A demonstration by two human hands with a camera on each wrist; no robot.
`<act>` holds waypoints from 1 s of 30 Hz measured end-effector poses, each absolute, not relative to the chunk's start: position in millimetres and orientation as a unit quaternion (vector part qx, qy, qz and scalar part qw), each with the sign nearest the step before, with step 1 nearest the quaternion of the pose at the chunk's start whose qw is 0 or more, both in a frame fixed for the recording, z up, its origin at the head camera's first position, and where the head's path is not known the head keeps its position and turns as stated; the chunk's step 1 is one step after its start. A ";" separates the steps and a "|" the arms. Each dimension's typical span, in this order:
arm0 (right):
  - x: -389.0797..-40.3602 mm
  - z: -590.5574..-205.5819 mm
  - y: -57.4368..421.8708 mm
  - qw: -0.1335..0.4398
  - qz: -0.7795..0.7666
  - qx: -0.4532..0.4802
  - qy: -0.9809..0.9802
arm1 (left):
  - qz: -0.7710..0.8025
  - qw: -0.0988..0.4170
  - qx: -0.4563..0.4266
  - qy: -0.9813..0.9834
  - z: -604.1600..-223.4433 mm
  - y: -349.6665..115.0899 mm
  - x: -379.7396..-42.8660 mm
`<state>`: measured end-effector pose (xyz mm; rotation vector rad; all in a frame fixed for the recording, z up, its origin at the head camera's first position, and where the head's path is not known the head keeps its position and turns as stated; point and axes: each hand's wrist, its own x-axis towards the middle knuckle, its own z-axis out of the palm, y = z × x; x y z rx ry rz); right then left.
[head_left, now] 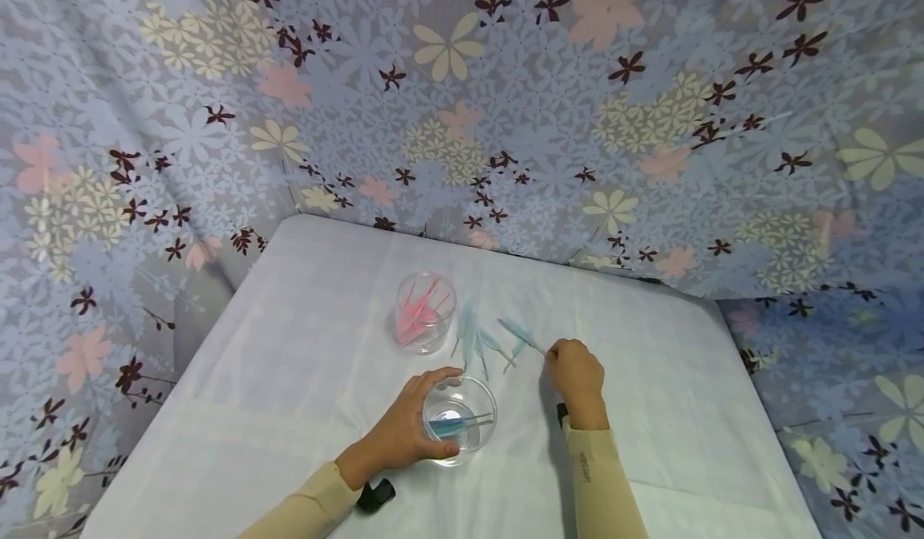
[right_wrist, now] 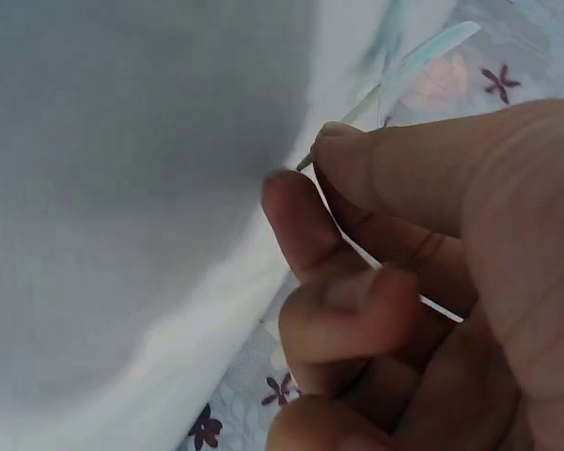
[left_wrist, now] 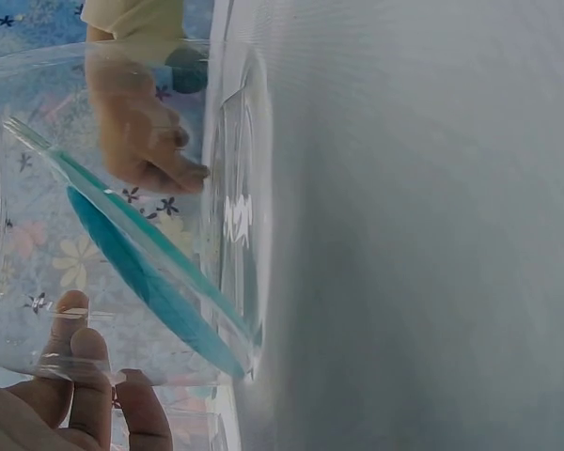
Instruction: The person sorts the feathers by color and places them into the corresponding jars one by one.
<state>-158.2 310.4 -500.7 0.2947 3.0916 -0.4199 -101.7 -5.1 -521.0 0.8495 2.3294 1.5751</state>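
A: Right hand (head_left: 575, 374) has it, thumb and forefinger pinching a pale feather (head_left: 516, 330) by the quill, its tip pointing far left!
B: And the left hand (head_left: 411, 419)?
A: Curved around the near cup (head_left: 469, 399), two blue feathers (left_wrist: 155, 291) leaning inside!
B: Further out?
A: Loose feathers (head_left: 469, 337) on the white tabletop (head_left: 686, 411), and just left of them the far cup (head_left: 449, 320), holding pink feathers (head_left: 415, 316)!
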 end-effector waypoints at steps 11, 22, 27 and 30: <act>-132.6 -459.5 319.5 -0.097 -0.209 0.041 0.972 | 0.529 0.089 0.286 0.794 -523.7 -4.2 -102.8; -104.0 -400.6 311.4 -0.091 -0.214 -0.003 0.973 | 0.526 0.080 0.295 0.794 -524.5 -2.4 -103.0; -86.6 -379.7 301.4 -0.110 -0.221 -0.032 0.969 | 0.528 0.090 0.287 0.794 -524.7 -2.2 -102.7; -78.4 -370.3 295.1 -0.138 -0.215 -0.068 0.964 | 0.529 0.088 0.288 0.793 -524.5 -2.3 -102.9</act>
